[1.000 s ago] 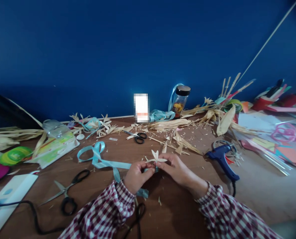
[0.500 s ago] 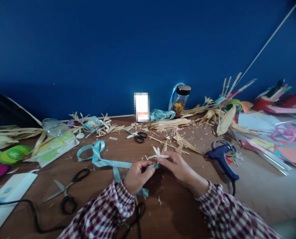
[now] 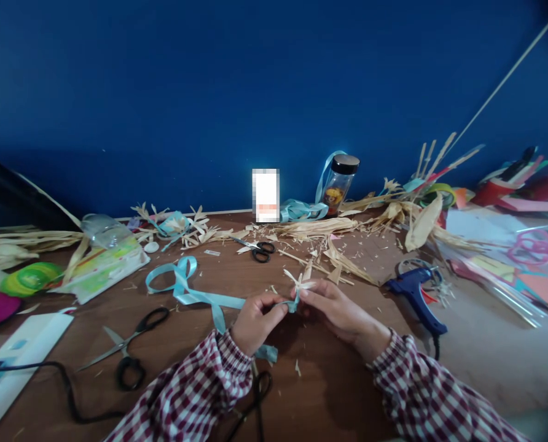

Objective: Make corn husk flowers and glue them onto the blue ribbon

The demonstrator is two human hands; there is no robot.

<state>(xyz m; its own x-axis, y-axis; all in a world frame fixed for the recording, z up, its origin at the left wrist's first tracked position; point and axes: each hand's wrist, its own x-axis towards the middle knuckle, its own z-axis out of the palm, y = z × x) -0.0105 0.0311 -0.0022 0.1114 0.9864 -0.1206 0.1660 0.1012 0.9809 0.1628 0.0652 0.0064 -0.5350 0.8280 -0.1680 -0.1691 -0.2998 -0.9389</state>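
Note:
My right hand [image 3: 336, 307] is closed on a small pale flower [image 3: 296, 281] made of dried husk strips, its pointed petals sticking up above the fingers. Between thumb and fingers, my left hand [image 3: 259, 318] pinches a light blue ribbon [image 3: 223, 301]. A short piece of the ribbon bridges the two hands at the flower's base. Its longer part trails left over the table and ends in loops. Open scissors [image 3: 125, 347] with black handles lie left of my left hand. To the right of my right hand rests a blue glue gun [image 3: 414, 294].
A second pair of scissors [image 3: 261, 250] lies among husk scraps at the back. Near the wall stands a lidded jar [image 3: 341, 184]. A white power strip [image 3: 29, 362] with a black cable is at left. Coloured paper [image 3: 544, 288] and clear sticks lie at right.
My hands have drawn slightly apart, and the short stretch of ribbon between them now shows. The flower has tilted a little and shifted right. The whole view has shifted slightly.

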